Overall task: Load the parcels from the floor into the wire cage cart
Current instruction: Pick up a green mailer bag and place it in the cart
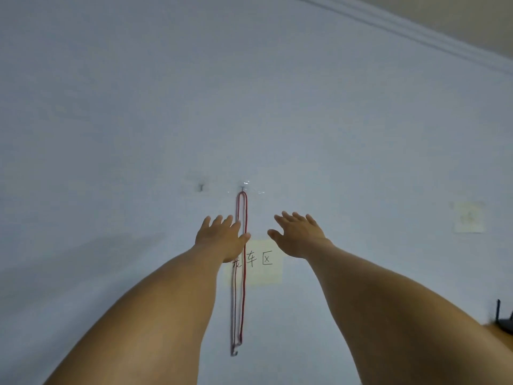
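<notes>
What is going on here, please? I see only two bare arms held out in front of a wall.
A person stretches both arms toward a white wall. The left hand and the right hand are open with spread fingers and hold nothing. Between them a red cord hangs from a small hook, across a yellow note with handwriting. The left thumb is at the cord; contact cannot be told. Nothing of the loading task is in view.

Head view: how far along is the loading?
Done: cannot tell; no parcel or cart is in view, only a wall with a red cord on a hook and a yellow note. In hand: nothing; left hand and right hand are open and empty, raised toward the wall. Left: likely all the loading, though this view cannot confirm it.
</notes>
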`<act>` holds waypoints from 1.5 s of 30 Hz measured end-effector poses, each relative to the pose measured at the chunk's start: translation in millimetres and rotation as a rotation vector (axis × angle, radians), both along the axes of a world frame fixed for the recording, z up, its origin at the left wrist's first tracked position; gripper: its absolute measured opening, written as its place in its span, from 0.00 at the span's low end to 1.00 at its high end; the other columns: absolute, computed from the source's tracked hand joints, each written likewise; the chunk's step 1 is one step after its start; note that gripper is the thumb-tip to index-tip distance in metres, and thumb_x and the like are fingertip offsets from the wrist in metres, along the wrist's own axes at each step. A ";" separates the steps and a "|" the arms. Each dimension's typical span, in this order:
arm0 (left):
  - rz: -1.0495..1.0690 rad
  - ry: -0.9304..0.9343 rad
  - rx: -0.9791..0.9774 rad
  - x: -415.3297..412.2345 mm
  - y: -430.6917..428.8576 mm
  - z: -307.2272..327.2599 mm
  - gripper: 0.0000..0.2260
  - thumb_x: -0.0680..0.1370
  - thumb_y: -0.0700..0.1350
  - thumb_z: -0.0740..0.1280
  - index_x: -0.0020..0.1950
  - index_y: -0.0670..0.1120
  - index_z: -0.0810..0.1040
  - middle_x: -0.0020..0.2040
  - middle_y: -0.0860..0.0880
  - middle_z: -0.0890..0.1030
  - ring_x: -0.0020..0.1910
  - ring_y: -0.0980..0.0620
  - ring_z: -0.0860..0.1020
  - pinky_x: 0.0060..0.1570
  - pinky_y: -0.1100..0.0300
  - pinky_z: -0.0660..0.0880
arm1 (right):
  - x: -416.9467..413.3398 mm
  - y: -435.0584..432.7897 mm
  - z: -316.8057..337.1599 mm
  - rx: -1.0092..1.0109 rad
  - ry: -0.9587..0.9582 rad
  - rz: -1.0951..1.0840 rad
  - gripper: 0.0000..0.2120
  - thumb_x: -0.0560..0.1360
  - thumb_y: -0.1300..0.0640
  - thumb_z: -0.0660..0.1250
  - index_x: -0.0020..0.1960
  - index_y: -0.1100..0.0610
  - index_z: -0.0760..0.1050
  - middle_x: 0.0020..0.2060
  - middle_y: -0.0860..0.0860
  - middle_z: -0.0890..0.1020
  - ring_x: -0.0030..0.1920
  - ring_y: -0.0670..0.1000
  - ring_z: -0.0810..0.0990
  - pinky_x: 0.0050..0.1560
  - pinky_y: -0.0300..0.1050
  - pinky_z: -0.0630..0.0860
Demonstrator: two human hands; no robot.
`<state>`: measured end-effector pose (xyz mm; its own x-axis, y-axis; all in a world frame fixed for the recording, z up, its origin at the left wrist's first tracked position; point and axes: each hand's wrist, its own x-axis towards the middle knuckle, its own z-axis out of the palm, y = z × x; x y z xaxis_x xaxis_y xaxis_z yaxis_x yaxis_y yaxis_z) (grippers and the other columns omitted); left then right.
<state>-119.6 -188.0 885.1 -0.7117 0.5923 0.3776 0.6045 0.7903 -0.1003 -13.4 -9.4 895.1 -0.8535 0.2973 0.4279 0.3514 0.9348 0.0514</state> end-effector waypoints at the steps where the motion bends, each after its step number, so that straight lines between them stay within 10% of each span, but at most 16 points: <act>1: -0.003 0.006 0.009 6.6 18.5 -2.2 0.30 0.85 0.62 0.42 0.85 0.51 0.50 0.85 0.50 0.48 0.83 0.46 0.46 0.80 0.43 0.42 | 4.9 18.5 -1.8 -0.003 0.001 -0.006 0.32 0.84 0.36 0.44 0.84 0.49 0.49 0.84 0.48 0.50 0.83 0.52 0.46 0.82 0.57 0.42; 25: 0.178 -0.148 0.017 7.0 221.2 -95.7 0.30 0.85 0.63 0.41 0.85 0.52 0.49 0.85 0.51 0.46 0.83 0.47 0.45 0.80 0.43 0.41 | -9.0 243.2 -101.6 -0.121 -0.136 0.120 0.32 0.84 0.36 0.42 0.84 0.49 0.47 0.84 0.48 0.49 0.83 0.52 0.46 0.82 0.56 0.41; 35: 0.289 -0.404 -0.001 -27.4 252.4 -295.7 0.30 0.85 0.62 0.42 0.84 0.49 0.52 0.85 0.49 0.51 0.83 0.45 0.51 0.81 0.44 0.47 | -67.0 282.8 -285.8 -0.267 -0.428 0.262 0.32 0.85 0.37 0.48 0.84 0.51 0.50 0.83 0.49 0.54 0.82 0.54 0.54 0.80 0.54 0.52; 45: 0.468 -0.901 -0.087 -4.4 229.9 -616.4 0.28 0.86 0.60 0.45 0.80 0.46 0.65 0.79 0.43 0.66 0.76 0.42 0.66 0.75 0.46 0.62 | -57.6 288.4 -619.6 -0.621 -0.886 0.216 0.32 0.85 0.39 0.53 0.83 0.54 0.55 0.80 0.55 0.64 0.77 0.58 0.66 0.72 0.52 0.66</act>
<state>-124.1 41.9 268.7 -0.8772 0.1816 -0.4445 0.1160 0.9784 0.1709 -71.0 278.9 275.4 -0.8441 0.0560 -0.5333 0.2481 0.9224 -0.2959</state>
